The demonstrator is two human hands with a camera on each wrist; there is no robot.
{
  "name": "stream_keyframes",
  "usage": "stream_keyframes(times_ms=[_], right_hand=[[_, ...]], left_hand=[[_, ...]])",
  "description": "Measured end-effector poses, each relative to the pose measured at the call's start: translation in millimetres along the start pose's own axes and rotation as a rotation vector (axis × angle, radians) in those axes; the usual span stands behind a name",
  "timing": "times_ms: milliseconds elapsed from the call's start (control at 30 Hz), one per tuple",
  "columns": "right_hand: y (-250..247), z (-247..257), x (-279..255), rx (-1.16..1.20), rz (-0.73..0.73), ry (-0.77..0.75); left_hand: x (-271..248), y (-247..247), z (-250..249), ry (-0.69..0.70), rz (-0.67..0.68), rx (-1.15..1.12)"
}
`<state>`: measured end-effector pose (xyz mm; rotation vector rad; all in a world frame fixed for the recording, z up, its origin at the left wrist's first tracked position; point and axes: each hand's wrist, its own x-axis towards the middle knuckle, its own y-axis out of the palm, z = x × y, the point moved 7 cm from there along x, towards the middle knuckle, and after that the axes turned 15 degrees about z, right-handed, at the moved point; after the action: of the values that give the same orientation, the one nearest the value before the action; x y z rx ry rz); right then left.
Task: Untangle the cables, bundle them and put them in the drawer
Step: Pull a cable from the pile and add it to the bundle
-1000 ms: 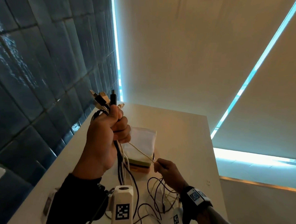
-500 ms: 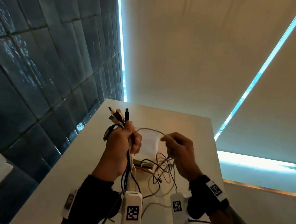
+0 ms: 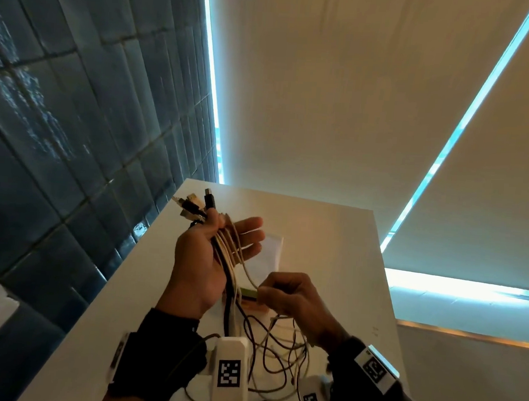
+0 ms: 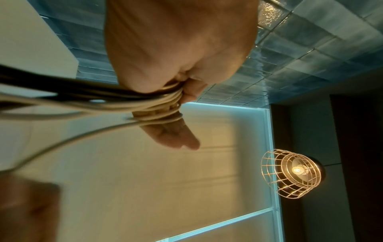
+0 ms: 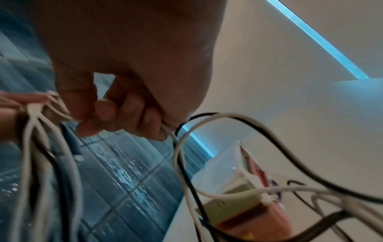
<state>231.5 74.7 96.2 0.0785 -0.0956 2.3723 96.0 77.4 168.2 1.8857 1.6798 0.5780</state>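
Note:
My left hand (image 3: 224, 232) is raised palm up over the white table (image 3: 332, 235). Its thumb pins a bundle of white and black cables (image 3: 227, 254) across the straight fingers. The plugs (image 3: 194, 207) stick out above the thumb. In the left wrist view the cables (image 4: 103, 101) run under the thumb of that hand (image 4: 178, 104). My right hand (image 3: 282, 294) sits lower and to the right, pinching one white cable (image 3: 248, 270) that leads up into the bundle. The right wrist view shows this pinch (image 5: 116, 114) on the white cable (image 5: 176, 144). Loose loops (image 3: 279, 347) hang onto the table. No drawer is in view.
A white bag on a small stack of boxes (image 3: 269, 253) lies on the table behind the hands, and shows as the boxes (image 5: 238, 188) in the right wrist view. A dark tiled wall (image 3: 75, 126) runs along the table's left edge. A wire-cage lamp (image 4: 290, 173) glows nearby.
My left hand has turned palm up and spread its fingers, keeping the bundle under the thumb. My right hand has dropped lower and nearer, drawing one white cable out of the bundle.

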Motion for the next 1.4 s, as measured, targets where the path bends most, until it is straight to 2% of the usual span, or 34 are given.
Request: stream_keyframes(times_ms=[133, 400, 633, 800, 900, 1000, 1100, 1267, 1400], right_hand=[[-2.4, -39.2, -8.9, 0.018, -0.006, 0.125], [-24.4, -74.6, -1.6, -0.151, -0.091, 0.155], [-48.2, -132.0, -7.3, -0.309, -0.155, 0.288], [-60.0, -153.9, -13.8, -0.295, -0.2, 0.393], [-69.4, -150.9, -14.8, -0.2, -0.308, 0.469], [-75.0, -114.3, -15.3, -0.044, -0.468, 0.382], [-68.8, -65.6, -9.0, 0.129, -0.482, 0.181], [-48.9, 1.7, 0.5, 0.216, -0.387, -0.091], [-27.4, 26.2, 4.9, 0.18, -0.209, -0.174]], left_hand=[[3.4, -3.1, -15.9, 0.097, 0.028, -0.028], [0.8, 0.7, -13.2, 0.107, 0.088, 0.055], [-8.4, -1.6, -23.5, 0.117, 0.064, 0.092], [-10.4, -6.0, -18.0, 0.104, 0.049, 0.112], [-12.3, -7.8, -5.7, 0.082, 0.017, 0.149], [-11.4, -13.0, 6.1, 0.037, -0.015, 0.148], [-7.2, -18.0, 15.7, -0.007, -0.049, 0.135], [-3.5, -17.7, 33.3, -0.089, -0.11, 0.204], [-2.6, -11.3, 37.2, -0.115, -0.143, 0.219]])
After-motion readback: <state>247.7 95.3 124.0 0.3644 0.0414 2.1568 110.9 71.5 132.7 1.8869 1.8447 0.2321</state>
